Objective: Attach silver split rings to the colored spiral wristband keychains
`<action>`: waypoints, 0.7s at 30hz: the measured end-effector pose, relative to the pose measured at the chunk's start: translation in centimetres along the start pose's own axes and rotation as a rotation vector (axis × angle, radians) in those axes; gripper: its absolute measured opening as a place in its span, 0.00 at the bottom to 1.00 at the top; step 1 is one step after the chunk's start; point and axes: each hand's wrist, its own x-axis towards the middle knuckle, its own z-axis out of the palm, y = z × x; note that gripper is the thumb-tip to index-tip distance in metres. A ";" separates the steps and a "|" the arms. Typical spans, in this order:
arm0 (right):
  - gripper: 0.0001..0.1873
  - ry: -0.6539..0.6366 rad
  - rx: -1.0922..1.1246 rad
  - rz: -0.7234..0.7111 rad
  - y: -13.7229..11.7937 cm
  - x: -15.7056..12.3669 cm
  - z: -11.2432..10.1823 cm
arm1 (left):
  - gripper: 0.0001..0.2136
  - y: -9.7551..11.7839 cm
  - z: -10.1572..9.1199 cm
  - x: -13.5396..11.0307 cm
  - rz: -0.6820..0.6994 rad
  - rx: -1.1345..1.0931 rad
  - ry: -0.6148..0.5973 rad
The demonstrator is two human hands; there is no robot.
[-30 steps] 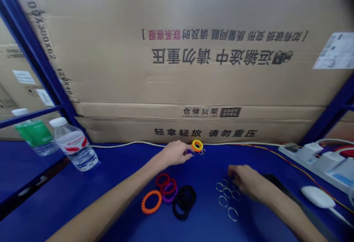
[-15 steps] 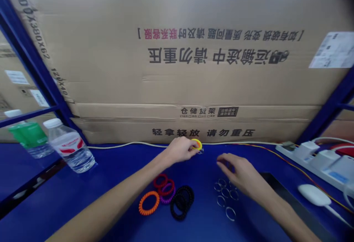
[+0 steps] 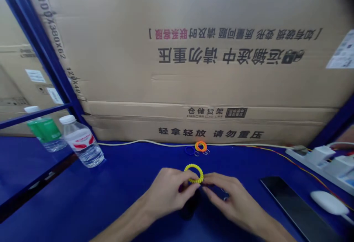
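Note:
My left hand (image 3: 175,188) is closed, with thumb and fingers pinching the lower left of a yellow spiral-coil wristband (image 3: 194,166), which stands up between both hands. My right hand (image 3: 229,194) meets it at the lower right edge. Its thumb and index finger pinch close to a small metal ring (image 3: 203,181), mostly covered by the fingertips. Beneath the hands lies a black coil wristband (image 3: 188,209), partly hidden. Bits of other metal rings show under my right hand. Farther back are an orange coil wristband (image 3: 201,146) and a blue coil wristband (image 3: 189,150), with metal rings (image 3: 206,152) beside them.
A large cardboard box (image 3: 177,87) stands along the back. Two water bottles are at the left, one red-labelled (image 3: 84,144) and one green-labelled (image 3: 45,129). On the right lie a black phone-like slab (image 3: 295,205), a white mouse-shaped object (image 3: 329,202) and a power strip (image 3: 320,168).
My left hand has come back toward me from the rear of the table with the yellow wristband. My right hand has moved in to meet it. The view has shifted slightly.

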 end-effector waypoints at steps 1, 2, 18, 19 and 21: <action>0.11 0.009 0.010 0.012 -0.1 0.0 0.1 | 0.07 0.0 0.1 -0.3 0.006 0.000 0.010; 0.10 0.019 0.018 0.025 -0.1 0.0 0.3 | 0.07 0.0 0.2 -0.5 0.014 0.000 0.021; 0.12 0.074 0.288 0.282 1.0 0.1 1.5 | 0.08 -0.7 2.1 -2.1 0.246 0.133 0.099; 0.12 0.085 0.285 0.287 1.3 0.1 1.4 | 0.08 -0.6 2.2 -2.1 0.250 0.154 0.094; 0.11 0.087 0.324 0.297 1.7 0.3 1.2 | 0.08 -0.5 2.3 -2.1 0.232 0.174 0.097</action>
